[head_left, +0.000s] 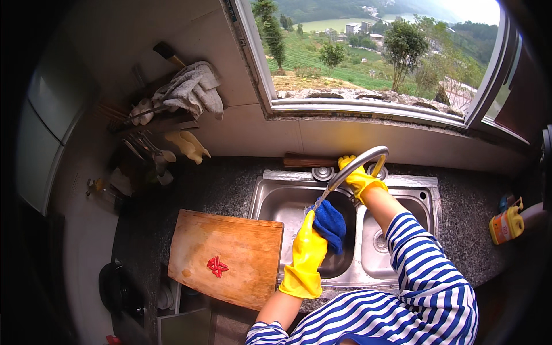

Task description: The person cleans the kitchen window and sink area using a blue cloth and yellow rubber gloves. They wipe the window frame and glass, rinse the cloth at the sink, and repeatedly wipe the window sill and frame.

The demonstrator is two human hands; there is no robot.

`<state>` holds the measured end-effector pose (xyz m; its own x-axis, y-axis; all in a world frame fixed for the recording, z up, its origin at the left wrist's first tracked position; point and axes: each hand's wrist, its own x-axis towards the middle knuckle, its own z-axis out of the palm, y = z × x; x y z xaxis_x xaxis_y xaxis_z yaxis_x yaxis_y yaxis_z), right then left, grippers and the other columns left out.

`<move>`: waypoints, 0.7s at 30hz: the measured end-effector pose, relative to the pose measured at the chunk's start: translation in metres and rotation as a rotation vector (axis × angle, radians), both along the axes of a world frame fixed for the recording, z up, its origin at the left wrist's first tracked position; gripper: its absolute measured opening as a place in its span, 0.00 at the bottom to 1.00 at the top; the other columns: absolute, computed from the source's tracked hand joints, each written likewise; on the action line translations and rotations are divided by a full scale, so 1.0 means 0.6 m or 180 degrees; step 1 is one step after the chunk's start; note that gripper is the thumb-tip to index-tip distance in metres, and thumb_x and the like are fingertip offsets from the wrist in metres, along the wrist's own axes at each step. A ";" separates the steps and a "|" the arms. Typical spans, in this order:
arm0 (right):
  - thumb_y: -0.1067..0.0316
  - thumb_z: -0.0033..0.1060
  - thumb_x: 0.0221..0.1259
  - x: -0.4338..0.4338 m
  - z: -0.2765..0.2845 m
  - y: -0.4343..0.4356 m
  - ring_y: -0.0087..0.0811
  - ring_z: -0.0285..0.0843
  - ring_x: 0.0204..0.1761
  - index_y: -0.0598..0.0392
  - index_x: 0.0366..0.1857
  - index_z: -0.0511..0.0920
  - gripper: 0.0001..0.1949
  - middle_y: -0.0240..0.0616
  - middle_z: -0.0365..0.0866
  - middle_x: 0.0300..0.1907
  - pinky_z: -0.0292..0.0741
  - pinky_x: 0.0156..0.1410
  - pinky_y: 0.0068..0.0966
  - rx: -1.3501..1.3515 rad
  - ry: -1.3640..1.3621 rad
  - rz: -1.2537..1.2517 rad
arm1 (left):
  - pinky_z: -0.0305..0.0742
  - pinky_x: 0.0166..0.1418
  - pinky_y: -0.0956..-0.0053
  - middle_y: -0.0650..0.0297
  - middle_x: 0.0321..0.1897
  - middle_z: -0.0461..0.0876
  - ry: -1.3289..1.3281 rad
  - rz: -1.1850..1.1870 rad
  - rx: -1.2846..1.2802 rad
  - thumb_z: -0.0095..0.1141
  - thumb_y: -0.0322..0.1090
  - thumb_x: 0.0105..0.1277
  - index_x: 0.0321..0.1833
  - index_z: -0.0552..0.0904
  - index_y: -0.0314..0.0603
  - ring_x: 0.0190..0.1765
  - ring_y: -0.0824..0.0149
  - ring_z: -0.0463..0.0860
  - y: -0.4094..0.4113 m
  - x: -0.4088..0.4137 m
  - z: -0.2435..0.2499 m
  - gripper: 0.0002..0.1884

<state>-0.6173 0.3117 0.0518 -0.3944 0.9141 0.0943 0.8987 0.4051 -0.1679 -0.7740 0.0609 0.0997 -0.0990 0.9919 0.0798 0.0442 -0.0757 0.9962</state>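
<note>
My left hand (308, 254), in a yellow rubber glove, grips a blue cloth (330, 224) over the left bowl of the steel double sink (359, 254). Water runs from the curved metal faucet (360, 159) onto the cloth. Behind the faucet, my right hand (360, 177), also in a yellow glove, reaches to the back edge of the sink beside a bundle of thin brown sticks (308, 160); its fingers are partly hidden, and what they touch is unclear. A wooden cutting board (241, 241) lies left of the sink with several small red chili peppers (217, 266) on it.
Two metal sink strainers, the left one (323, 173) plainer to see, sit on the back rim. A yellow detergent bottle (506, 226) stands on the dark counter at right. On the left wall hang a grey towel (194, 90) and several utensils (157, 155). A window (371, 105) is above the sink.
</note>
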 end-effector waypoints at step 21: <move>0.63 0.74 0.48 0.256 0.155 -0.496 0.50 0.83 0.43 0.56 0.44 0.82 0.18 0.49 0.84 0.40 0.78 0.50 0.40 -0.0811 0.1114 -0.1487 | 0.74 0.62 0.75 0.55 0.59 0.79 0.0668 -0.0096 -0.0236 0.53 0.24 0.68 0.73 0.62 0.40 0.58 0.63 0.80 0.011 -0.043 -0.030 0.29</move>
